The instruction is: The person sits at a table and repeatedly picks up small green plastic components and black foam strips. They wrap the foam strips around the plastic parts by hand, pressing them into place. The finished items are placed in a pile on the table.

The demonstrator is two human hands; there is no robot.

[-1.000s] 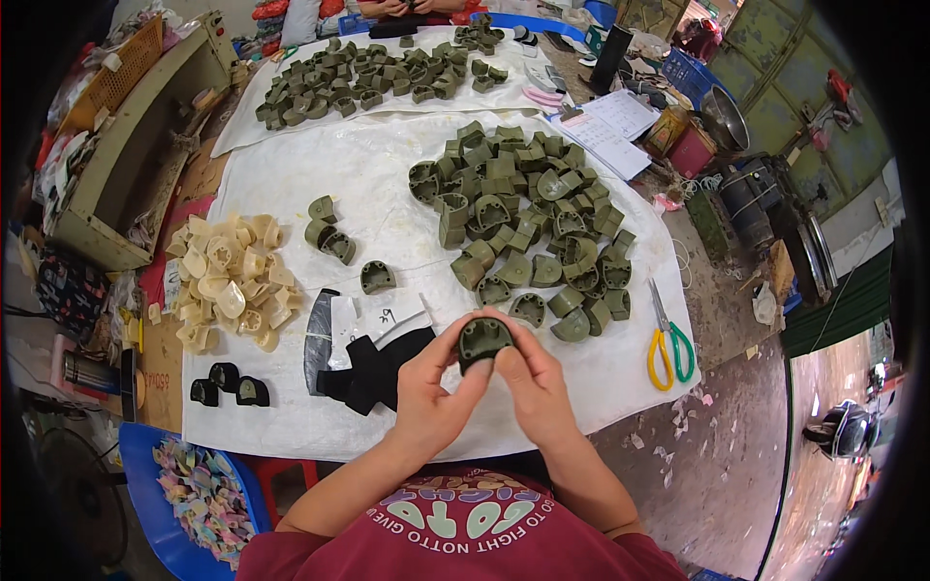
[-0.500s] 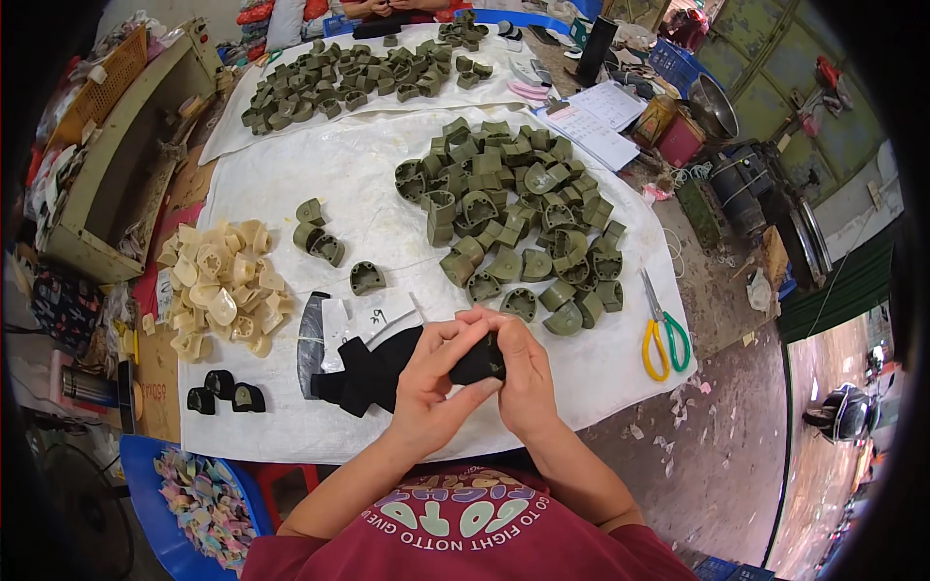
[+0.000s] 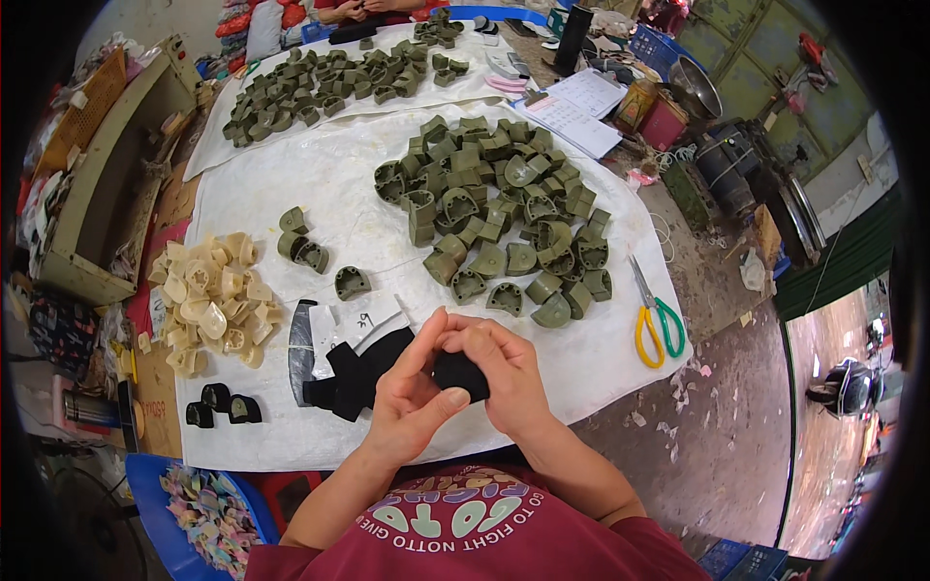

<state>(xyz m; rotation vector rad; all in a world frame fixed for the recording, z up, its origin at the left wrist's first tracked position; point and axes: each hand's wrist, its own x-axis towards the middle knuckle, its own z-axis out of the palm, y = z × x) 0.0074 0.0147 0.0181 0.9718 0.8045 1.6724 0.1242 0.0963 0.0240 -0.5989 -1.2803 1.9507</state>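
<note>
In front of my chest, both hands close round a black-covered, heel-shaped piece (image 3: 459, 376). My left hand (image 3: 405, 405) presses its thumb against the near side. My right hand (image 3: 509, 380) wraps the right and top with bent fingers. The piece's underside is hidden. Just left of my hands lie flat black fabric cutouts (image 3: 355, 380), partly over a white paper slip (image 3: 360, 320) and a dark strip in clear wrap (image 3: 301, 339). Three black-covered pieces (image 3: 218, 398) with green showing inside sit farther left. One hollow olive-green piece (image 3: 352, 283) stands beyond the slip.
A large heap of olive-green pieces (image 3: 504, 208) covers the right middle of the white sheet (image 3: 291, 426). Cream pieces (image 3: 218, 300) are piled at left. Scissors (image 3: 655, 324) with yellow and green handles lie at the right edge. A blue basin (image 3: 145, 472) holds colourful scraps. Across the table sits another person (image 3: 373, 12).
Both hands have turned the black piece, so a smooth black face now shows. My right fingers have curled over its top. The whole view has shifted slightly.
</note>
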